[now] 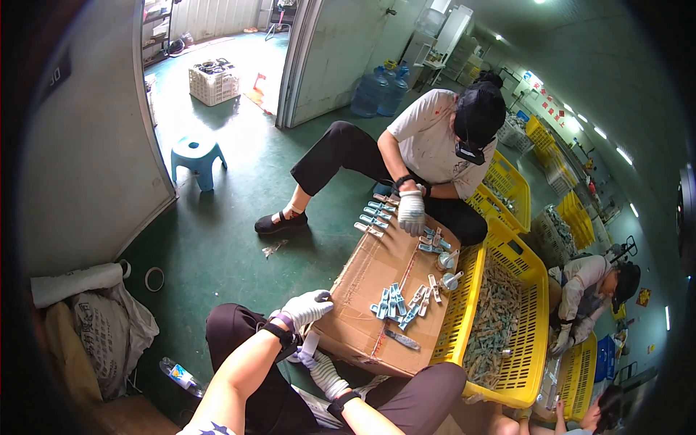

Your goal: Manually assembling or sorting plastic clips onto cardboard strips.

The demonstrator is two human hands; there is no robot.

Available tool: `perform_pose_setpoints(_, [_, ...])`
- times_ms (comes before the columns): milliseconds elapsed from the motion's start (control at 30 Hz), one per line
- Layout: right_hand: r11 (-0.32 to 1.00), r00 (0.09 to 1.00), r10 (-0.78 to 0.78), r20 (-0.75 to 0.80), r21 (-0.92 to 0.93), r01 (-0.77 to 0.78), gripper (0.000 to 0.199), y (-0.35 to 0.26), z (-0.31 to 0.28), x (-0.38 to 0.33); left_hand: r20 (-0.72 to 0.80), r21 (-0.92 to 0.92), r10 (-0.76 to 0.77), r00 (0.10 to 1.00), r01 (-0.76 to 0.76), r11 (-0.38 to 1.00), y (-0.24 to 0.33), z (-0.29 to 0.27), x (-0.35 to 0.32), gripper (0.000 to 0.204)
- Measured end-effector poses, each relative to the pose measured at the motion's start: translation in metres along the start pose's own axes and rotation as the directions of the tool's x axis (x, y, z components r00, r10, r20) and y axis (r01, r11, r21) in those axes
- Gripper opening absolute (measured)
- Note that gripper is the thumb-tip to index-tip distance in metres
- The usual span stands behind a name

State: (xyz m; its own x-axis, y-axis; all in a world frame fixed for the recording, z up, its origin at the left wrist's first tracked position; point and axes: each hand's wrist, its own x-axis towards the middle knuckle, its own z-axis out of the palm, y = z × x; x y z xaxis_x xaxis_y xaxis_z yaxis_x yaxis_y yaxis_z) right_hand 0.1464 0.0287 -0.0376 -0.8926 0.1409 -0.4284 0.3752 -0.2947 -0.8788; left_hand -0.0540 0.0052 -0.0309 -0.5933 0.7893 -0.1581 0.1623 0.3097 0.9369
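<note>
My left hand, in a striped white glove, is at the near left edge of a cardboard box, its fingers curled; what they hold, if anything, is hidden. Just below it, my right hand, gloved too, is closed round a small white flat piece that points upward. Blue clothes pegs and beige clothes pegs lie loose in a pile on the box. A flat greyish strip rests near its front edge. More pegs are lined up along the far left edge.
Across the box sits a person with a gloved hand over it. To the right stands a yellow crate full of pegs. A blue stool, white sacks and a plastic bottle are on the left.
</note>
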Motion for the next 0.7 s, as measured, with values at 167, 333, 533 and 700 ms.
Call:
perform_pose_setpoints(167, [1.000,1.000,-0.013,0.006,0.015,0.012,0.035,0.0049,-0.0013,0.0023,0.004,-0.008,0.006,1.000,-0.006,1.000,0.0031,-0.0011,-0.0014,0.038])
perform_pose_setpoints(333, [0.999,1.000,0.004,0.010,0.047,-0.004,0.035,0.0061,-0.0007,0.0023,0.004,-0.010,-0.013,1.000,0.013,1.000,0.0048,-0.0019,-0.0023,0.038])
perform_pose_setpoints(533, [1.000,1.000,-0.012,0.020,-0.003,0.012,0.036,0.0066,-0.0017,0.0030,-0.005,-0.009,-0.013,1.000,0.013,1.000,-0.0007,-0.0006,-0.0001,0.038])
perform_pose_setpoints(700, [1.000,1.000,-0.007,0.009,-0.008,0.007,0.037,0.0031,-0.0008,0.0011,0.016,-0.015,-0.037,0.999,0.037,0.999,0.0046,-0.0021,-0.0009,0.038])
